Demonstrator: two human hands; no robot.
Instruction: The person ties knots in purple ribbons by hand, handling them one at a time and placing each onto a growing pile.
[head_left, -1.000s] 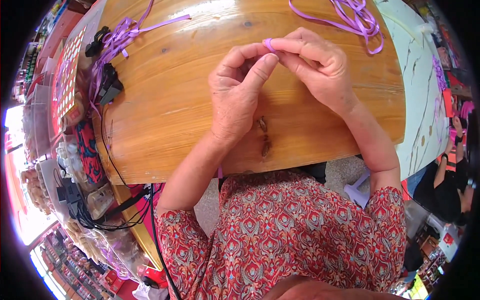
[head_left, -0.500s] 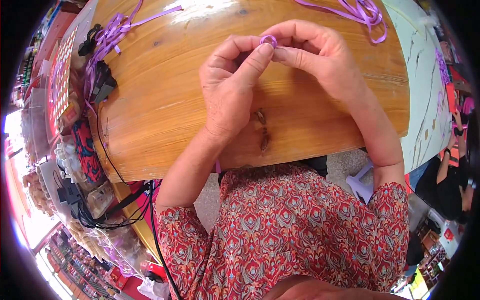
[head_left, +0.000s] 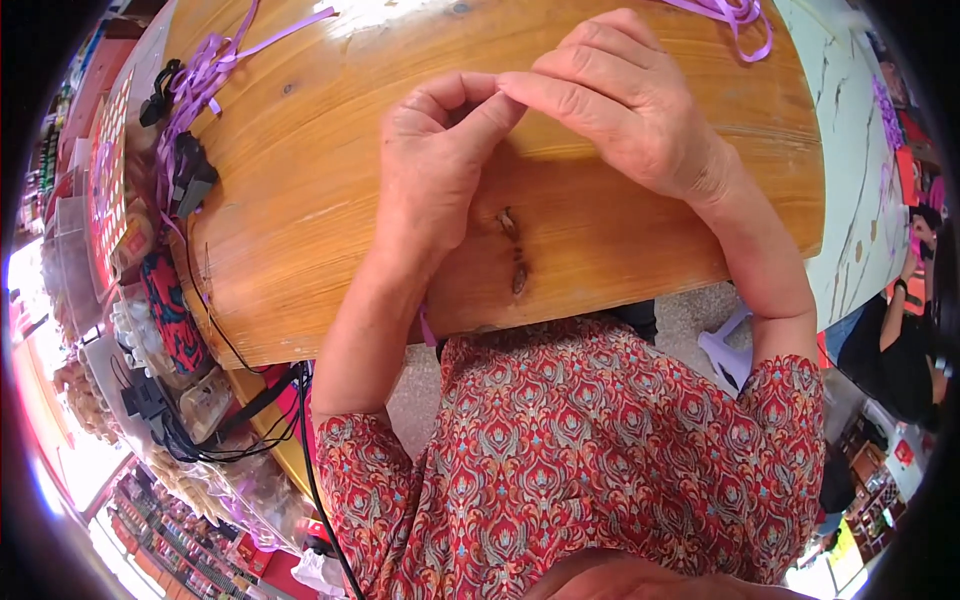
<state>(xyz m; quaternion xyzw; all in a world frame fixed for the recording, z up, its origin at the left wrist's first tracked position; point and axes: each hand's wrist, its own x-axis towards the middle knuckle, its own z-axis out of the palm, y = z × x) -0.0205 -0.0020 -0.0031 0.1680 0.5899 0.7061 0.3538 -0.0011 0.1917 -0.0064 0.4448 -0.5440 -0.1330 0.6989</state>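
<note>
The small loop of narrow purple ribbon that showed at the fingertips half a second ago is now hidden by the fingers. The left hand [head_left: 432, 150] and right hand [head_left: 645, 125] meet above the varnished, orange-brown wooden tabletop [head_left: 300, 220], fingertips touching; the left thumb and forefinger come together, but I cannot tell whether either grip is clamped on the loop. A tangle of flat purple ribbon [head_left: 205, 68] lies toward the upper left, near a black angular object [head_left: 190, 178]; looped purple ribbon [head_left: 745, 20] lies at upper right.

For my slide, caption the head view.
Left hand and right hand touch above a wooden tabletop with tangled purple ribbons.
</note>
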